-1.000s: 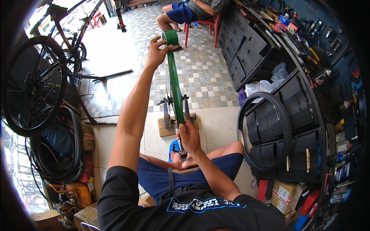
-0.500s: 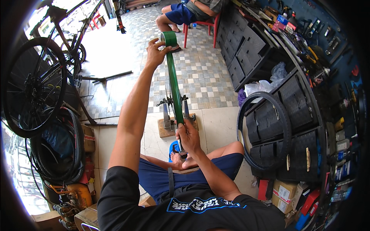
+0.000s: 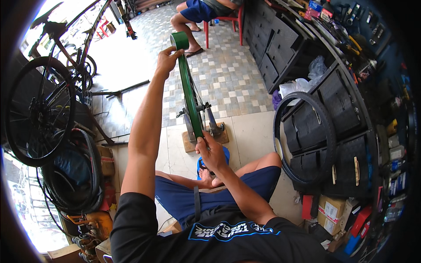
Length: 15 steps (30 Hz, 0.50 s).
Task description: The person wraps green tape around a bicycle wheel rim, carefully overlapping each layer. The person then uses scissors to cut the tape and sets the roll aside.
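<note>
The left hand (image 3: pixel 168 61) holds a wide roll of glossy green tape (image 3: pixel 180 40), its thumb and fingertips closed around the roll's lower edge. The roll is tipped so that its hollow core faces left. A long green tape strip (image 3: pixel 189 98) stretches from the roll toward the body, along the rim of a thin spoked bicycle wheel (image 3: pixel 200 108); whether the strip touches the rim all the way cannot be told. At its near end, the right hand (image 3: pixel 211 153) pinches the strip and rim narrowly between thumb and fingers. The wheel stands upright between the hands, its hub held in a grey metal stand on a brown wooden base (image 3: pixel 189 145) on the tiled floor.

Well to the right, a black cabinet (image 3: pixel 272 44) has its drawers pushed in. Near it lie a white plastic bag (image 3: pixel 293 87) and a clear crumpled plastic bag (image 3: pixel 316 66), contents not discernible. Below a black bicycle tyre (image 3: pixel 330 142) stands a brown cardboard box (image 3: pixel 330 215) with white labels, beside a small red box (image 3: pixel 308 207); their insides are hidden.
</note>
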Available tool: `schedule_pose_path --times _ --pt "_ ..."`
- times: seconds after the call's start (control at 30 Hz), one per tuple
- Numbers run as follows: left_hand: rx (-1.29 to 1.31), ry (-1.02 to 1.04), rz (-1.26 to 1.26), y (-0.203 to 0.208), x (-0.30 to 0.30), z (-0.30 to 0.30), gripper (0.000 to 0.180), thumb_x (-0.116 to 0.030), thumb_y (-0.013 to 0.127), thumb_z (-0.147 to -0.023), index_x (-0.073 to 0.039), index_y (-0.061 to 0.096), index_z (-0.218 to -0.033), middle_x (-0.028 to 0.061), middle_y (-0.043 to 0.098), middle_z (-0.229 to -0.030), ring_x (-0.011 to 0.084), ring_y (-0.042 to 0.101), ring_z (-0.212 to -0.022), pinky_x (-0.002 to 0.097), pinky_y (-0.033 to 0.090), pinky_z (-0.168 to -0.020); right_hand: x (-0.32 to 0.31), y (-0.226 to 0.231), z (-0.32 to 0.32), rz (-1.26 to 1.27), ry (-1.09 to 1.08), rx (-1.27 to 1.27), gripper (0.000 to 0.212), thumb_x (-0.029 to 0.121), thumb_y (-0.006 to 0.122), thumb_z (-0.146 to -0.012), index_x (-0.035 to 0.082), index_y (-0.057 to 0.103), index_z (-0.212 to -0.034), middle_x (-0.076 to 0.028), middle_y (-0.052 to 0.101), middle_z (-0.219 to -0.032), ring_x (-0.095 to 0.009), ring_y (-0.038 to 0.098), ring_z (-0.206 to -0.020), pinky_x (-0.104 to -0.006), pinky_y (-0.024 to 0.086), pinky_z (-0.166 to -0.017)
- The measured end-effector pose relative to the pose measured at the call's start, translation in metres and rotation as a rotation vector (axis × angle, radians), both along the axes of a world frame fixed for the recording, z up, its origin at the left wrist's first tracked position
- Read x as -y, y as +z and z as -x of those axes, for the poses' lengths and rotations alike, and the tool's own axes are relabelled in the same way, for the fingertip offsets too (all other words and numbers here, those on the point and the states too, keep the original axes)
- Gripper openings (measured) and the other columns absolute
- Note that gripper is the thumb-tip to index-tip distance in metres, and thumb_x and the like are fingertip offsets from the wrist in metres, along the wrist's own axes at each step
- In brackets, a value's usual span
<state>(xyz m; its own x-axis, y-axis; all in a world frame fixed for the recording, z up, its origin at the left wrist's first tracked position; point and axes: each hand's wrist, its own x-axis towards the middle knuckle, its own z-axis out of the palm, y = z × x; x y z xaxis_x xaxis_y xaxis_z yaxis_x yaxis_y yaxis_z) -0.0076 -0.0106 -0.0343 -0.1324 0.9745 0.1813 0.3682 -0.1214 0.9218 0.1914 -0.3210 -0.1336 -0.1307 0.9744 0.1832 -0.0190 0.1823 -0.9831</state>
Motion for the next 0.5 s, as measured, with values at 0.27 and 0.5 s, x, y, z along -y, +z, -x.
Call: schedule_pose_path --times 0.27,0.5 --pt "0.296 -0.020 0.156 0.018 0.024 -0.018 0.047 -0.029 0.077 -0.093 -0.003 0.063 -0.130 0.0101 0.070 -0.098 0.0209 0.069 -0.074 0.0383 0.061 -0.064 0.018 -0.005 -0.009 -0.306 -0.123 0.302 0.051 0.024 0.056 -0.105 0.006 0.045 -0.152 -0.024 0.064 -0.125 -0.032 0.067 -0.110 -0.0396 0.054 -0.088" --pt "0.321 -0.087 0.182 0.023 0.037 -0.015 0.042 -0.027 0.075 -0.094 -0.001 0.063 -0.125 0.0094 0.071 -0.095 0.0206 0.071 -0.076 0.0347 0.060 -0.063 0.014 0.032 -0.011 -0.535 -0.261 1.030 0.071 0.066 0.048 -0.098 0.021 0.048 -0.153 -0.027 0.041 -0.151 -0.047 0.036 -0.140 -0.0568 0.033 -0.112"
